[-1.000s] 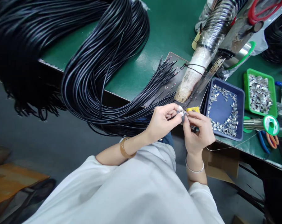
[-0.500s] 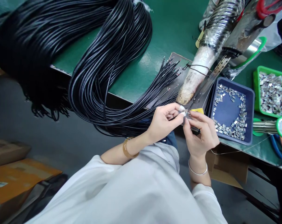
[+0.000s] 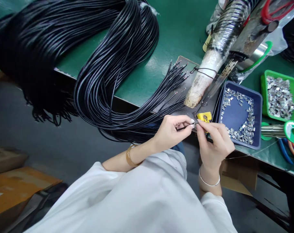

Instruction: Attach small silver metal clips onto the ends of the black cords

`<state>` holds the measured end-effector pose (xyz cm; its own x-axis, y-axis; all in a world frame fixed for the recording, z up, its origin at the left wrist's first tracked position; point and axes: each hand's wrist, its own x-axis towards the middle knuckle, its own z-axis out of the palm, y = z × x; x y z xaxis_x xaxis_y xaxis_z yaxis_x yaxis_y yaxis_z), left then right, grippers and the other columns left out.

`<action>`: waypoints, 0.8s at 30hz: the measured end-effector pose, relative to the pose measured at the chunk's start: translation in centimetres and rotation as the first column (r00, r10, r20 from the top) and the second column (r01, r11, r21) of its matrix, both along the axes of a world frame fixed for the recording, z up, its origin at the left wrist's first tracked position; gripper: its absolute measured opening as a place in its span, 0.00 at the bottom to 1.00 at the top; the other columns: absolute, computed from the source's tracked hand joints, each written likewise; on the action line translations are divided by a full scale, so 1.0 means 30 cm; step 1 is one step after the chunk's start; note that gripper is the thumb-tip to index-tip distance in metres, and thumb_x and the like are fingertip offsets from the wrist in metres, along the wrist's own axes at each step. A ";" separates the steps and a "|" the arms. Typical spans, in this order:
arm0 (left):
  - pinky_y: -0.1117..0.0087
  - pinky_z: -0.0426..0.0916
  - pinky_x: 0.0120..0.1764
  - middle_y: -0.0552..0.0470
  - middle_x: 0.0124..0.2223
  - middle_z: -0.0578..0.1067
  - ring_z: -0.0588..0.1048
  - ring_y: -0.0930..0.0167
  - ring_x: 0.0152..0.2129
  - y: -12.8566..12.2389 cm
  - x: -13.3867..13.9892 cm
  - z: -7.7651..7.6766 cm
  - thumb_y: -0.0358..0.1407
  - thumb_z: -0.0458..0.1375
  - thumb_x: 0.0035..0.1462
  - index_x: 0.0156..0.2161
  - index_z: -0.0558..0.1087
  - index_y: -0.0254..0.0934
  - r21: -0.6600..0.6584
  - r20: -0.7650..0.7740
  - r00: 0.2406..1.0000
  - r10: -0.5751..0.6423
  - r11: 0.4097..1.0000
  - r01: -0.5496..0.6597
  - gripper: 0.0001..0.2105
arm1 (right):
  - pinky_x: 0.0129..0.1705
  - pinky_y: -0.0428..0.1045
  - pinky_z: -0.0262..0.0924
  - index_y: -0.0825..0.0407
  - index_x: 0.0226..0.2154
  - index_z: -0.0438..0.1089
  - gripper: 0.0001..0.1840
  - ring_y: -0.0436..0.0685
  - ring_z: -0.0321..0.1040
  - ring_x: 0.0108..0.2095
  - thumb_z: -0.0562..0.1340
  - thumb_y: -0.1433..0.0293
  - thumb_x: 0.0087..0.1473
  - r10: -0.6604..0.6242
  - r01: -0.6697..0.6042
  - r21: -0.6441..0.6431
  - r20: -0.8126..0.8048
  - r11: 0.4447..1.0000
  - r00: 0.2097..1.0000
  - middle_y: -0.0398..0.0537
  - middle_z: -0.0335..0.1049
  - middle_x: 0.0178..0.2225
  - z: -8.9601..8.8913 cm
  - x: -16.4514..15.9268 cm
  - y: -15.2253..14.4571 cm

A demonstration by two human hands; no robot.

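Note:
Between thumb and forefinger, my left hand [image 3: 171,132] pinches a thin black cable [image 3: 185,126] close to its end. My right hand [image 3: 214,140] meets it fingertip to fingertip, its thumb and forefinger pressed together at the cable's tip; whatever they grip is too small to make out. Just beyond the right fingers lies a yellow block [image 3: 202,116] with a dark mark on it. Above my hands, a soldering iron [image 3: 216,82] slants down in a holder, its tip near a white, scorched fume hose [image 3: 200,85].
A large bundle of black cables [image 3: 118,81] drapes over the green table [image 3: 176,29]. At right stand a blue tray [image 3: 236,113] and a green tray [image 3: 263,94] of small metal connectors, with a solder spool [image 3: 292,131] beside them. Cardboard boxes [image 3: 18,187] lie at lower left.
Both hands have shifted slightly down, the right one also rightward. The black cable now shows between the left fingers, and more of the yellow block is uncovered.

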<state>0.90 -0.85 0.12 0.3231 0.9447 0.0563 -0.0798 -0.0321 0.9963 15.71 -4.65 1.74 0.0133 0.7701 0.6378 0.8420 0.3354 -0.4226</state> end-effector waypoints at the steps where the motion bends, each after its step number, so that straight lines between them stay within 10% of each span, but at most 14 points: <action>1: 0.76 0.60 0.26 0.55 0.24 0.69 0.63 0.79 0.21 -0.004 0.000 -0.004 0.32 0.60 0.56 0.33 0.75 0.31 0.073 -0.042 0.999 0.026 0.997 -0.023 0.05 | 0.36 0.45 0.67 0.46 0.40 0.74 0.10 0.49 0.72 0.32 0.66 0.75 0.55 0.026 -0.025 -0.017 0.023 1.000 0.999 0.41 0.75 0.33 -0.001 -0.003 -0.002; 11: 0.77 0.67 0.29 0.51 0.30 0.77 0.72 0.77 0.24 -0.025 -0.008 -0.014 0.34 0.58 0.61 0.39 0.76 0.32 0.130 -0.074 0.995 0.070 0.990 -0.060 0.07 | 0.36 0.44 0.70 0.49 0.35 0.72 0.04 0.49 0.74 0.27 0.67 0.71 0.55 -0.057 0.057 -0.018 0.011 0.998 0.998 0.40 0.76 0.30 -0.039 -0.026 -0.009; 18: 0.78 0.63 0.24 0.56 0.24 0.71 0.65 0.81 0.17 -0.012 -0.028 0.004 0.36 0.60 0.60 0.35 0.72 0.31 -0.165 0.245 0.960 -0.133 0.970 0.176 0.07 | 0.31 0.44 0.71 0.50 0.32 0.72 0.02 0.49 0.74 0.27 0.65 0.69 0.57 0.116 -0.186 -0.227 -0.290 0.956 0.950 0.39 0.74 0.28 -0.022 0.015 -0.002; 24: 0.78 0.56 0.20 0.59 0.21 0.67 0.61 0.82 0.16 0.011 -0.031 0.006 0.38 0.63 0.57 0.35 0.74 0.31 -0.277 0.341 0.933 -0.114 0.937 0.215 0.10 | 0.24 0.46 0.69 0.48 0.43 0.72 0.11 0.48 0.71 0.20 0.64 0.73 0.56 0.032 0.002 0.095 -0.362 0.995 0.932 0.38 0.74 0.27 -0.043 0.010 -0.020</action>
<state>-0.03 -0.52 0.31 0.4889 0.8665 -0.1006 -0.3678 0.3093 0.8769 16.02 -5.26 0.46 0.2459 0.7101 0.6598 0.6317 0.3988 -0.6647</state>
